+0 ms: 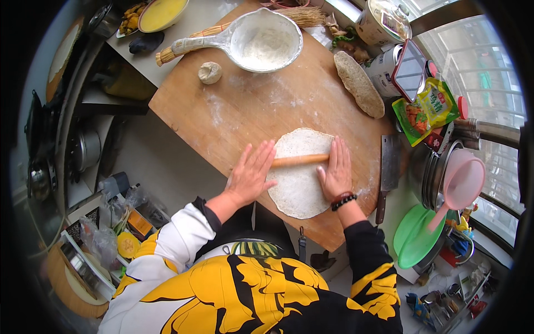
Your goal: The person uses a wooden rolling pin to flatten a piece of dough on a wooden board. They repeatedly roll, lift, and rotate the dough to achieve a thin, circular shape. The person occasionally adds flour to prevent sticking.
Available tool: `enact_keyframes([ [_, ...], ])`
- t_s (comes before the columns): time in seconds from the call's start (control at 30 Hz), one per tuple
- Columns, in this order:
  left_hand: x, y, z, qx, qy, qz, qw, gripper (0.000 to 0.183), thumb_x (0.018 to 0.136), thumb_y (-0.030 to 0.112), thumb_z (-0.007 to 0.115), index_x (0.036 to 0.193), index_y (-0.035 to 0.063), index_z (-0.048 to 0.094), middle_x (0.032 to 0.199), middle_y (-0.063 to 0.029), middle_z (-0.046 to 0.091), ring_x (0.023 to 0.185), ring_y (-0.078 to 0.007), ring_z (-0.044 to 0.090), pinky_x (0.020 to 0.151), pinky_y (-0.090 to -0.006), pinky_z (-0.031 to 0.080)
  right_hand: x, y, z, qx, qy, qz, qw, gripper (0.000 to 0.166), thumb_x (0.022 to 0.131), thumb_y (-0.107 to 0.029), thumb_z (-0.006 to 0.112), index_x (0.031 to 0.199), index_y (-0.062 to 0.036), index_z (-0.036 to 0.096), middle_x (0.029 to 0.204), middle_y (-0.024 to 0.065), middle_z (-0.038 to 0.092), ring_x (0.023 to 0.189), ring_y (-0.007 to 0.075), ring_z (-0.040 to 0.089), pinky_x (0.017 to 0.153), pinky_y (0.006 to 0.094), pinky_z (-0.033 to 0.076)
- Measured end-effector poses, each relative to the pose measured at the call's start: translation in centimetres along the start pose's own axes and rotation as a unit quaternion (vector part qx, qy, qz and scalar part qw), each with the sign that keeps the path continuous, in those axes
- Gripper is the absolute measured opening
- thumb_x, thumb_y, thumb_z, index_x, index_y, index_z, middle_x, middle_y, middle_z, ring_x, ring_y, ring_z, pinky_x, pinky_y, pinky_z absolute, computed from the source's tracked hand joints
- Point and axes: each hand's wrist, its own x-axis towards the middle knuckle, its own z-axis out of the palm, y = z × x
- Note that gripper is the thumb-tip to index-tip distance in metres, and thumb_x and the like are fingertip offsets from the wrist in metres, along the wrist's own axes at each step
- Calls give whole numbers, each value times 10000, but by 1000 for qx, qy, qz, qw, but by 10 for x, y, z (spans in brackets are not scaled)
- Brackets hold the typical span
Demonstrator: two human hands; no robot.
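A flat, roughly oval sheet of dough [301, 188] lies near the front edge of a wooden board [250, 112]. Across it rests a thin wooden rolling pin [300, 160]. My left hand [251, 173] lies flat over the pin's left end, fingers extended, and my right hand [337, 170] covers its right end with straight fingers. Both palms face down; neither hand's fingers wrap round the pin. A small ball of dough [210, 73] sits at the board's upper left. Behind the sheet stands a ladle-like bowl with a handle [267, 41], holding flour.
A cleaver [389, 163] lies at the board's right edge, near a long brownish dough piece [358, 84]. A straw brush [300, 16] lies behind the ladle. At right are a seasoning packet [429, 109], metal bowls [425, 175], a pink dipper [463, 179] and a green basin [417, 238].
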Motion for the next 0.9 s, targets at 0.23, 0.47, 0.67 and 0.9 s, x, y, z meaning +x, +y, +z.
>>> enact_keyframes([
  [0.23,73,-39,-17,7,114,-36,993,783,830,457,681,1471,86,425,1458,-73,476,1297,-253,502,1065,-401,425,90,0,11,11,117,29,993,762,924,-322,595,1528,14,273,1629,178,209,1517,305,169,1245,421,137],
  [0.47,34,-51,-23,3,46,56,997,531,797,274,752,1287,134,602,1085,-29,612,884,-178,658,727,-333,553,77,-18,6,-17,136,-53,989,661,935,-281,572,1508,-32,354,1597,143,319,1483,310,273,1224,454,205],
  [0.67,-49,-15,12,27,58,25,998,648,927,445,572,1473,117,454,1483,-92,462,1426,-275,353,1179,-463,250,6,-46,17,16,11,-81,997,821,833,-263,660,1531,-21,302,1604,162,295,1502,327,236,1230,465,172],
  [0.9,22,-53,-13,56,117,-161,978,798,936,563,481,1552,92,290,1611,-111,261,1502,-275,219,1216,-534,147,118,-70,14,-19,121,-56,991,757,885,-299,619,1502,21,321,1602,172,289,1493,315,243,1230,446,181],
])
